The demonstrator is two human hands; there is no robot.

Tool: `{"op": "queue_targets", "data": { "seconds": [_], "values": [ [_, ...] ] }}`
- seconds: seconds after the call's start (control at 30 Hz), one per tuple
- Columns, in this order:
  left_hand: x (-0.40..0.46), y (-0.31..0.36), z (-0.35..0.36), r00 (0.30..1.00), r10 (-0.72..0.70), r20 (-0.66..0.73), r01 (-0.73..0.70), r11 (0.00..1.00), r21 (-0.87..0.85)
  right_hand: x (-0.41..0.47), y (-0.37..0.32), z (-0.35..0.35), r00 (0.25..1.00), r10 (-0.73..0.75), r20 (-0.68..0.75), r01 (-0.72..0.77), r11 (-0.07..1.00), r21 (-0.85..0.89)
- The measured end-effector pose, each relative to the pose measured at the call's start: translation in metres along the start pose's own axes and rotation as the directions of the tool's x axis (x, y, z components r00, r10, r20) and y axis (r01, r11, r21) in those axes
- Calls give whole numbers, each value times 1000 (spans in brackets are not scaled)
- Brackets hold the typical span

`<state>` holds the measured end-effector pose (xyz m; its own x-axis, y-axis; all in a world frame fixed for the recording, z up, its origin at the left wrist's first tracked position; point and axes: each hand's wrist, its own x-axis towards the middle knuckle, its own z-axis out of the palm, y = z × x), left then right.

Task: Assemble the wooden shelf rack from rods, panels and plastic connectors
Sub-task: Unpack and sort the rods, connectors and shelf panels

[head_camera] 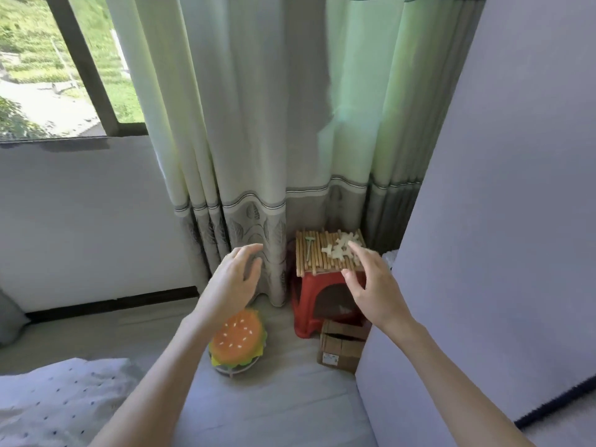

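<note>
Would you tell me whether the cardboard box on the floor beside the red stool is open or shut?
Open: the cardboard box lies below the red stool with its top flaps parted, a dark gap showing. Contents cannot be told.

A home, likely a bedroom corner: long pale curtains (258, 124) hang beside a window (58, 66), dotted bedding (58, 401) lies nearby, and a burger-shaped cushion (238, 341) sits on the floor (274, 398).

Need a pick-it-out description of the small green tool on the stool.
Find the red plastic stool at the foot of the curtain; wooden rods cover its top. The green tool lies on their left part, T-shaped, the only green piece; the connectors on the right are white.
</note>
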<state>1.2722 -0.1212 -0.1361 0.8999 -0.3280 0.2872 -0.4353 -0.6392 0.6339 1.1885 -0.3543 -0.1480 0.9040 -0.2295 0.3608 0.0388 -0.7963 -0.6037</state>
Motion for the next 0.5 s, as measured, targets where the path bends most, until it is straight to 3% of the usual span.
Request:
{"op": "queue_targets", "data": {
  "seconds": [0.23,0.5],
  "values": [
    [141,-58,88,989,-2,146,4,1000,-7,135,94,52,999,4,32,2,980,-198],
    [316,-88,165,955,-46,294,52,999,-14,285,177,110,993,100,54,-86,973,-213]
  ]
}}
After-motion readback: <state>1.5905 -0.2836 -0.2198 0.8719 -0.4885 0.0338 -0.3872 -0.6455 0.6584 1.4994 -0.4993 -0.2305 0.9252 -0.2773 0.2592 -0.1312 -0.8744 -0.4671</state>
